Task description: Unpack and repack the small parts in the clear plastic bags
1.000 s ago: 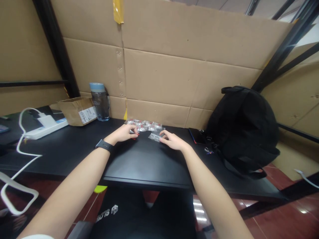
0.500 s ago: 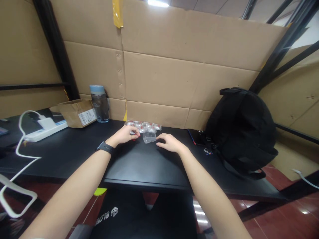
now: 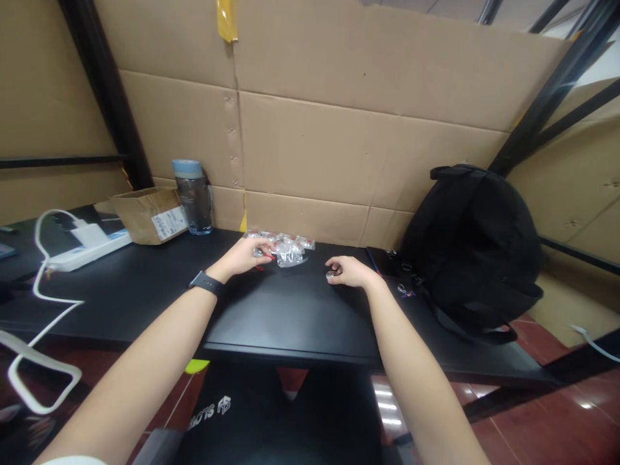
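Released bag (image 3: 289, 257) apparently beside left fingers (image 3: 264, 246).

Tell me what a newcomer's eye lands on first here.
Two bare forearms reach across the black table: the left hand rests on a heap of small clear plastic packets near the cardboard wall, and the right hand pinches a small silvery piece. A bulky black backpack slumps at the right.

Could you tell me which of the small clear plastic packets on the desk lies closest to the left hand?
The packet at the left end of the pile, under the left hand fingertips; the crumpled packet lies further right, clear of the hand.
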The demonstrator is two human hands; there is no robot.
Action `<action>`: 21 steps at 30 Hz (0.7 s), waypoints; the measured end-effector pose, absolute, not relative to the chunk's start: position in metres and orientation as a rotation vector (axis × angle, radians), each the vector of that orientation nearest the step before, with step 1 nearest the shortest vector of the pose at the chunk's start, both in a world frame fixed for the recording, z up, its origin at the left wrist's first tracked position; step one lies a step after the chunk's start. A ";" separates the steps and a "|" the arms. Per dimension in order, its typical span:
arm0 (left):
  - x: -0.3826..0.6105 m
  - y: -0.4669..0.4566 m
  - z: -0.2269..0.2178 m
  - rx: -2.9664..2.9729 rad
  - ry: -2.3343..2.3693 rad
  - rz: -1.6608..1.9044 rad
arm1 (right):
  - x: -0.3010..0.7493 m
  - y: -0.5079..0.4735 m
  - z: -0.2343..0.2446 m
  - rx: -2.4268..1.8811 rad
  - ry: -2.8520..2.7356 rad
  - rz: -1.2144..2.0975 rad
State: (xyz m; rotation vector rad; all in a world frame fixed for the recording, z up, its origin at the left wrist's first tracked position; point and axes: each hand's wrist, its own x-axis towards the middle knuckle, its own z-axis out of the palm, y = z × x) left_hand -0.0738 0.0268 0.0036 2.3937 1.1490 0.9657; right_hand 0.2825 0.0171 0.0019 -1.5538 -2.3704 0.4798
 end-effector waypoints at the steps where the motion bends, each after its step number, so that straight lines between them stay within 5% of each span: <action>1: -0.074 0.027 0.004 2.390 1.150 0.966 | 0.283 0.017 0.002 -1.562 -2.369 0.474; 21: -0.066 0.021 0.004 2.385 1.102 0.952 | 0.266 0.017 -0.004 -1.295 -2.329 0.251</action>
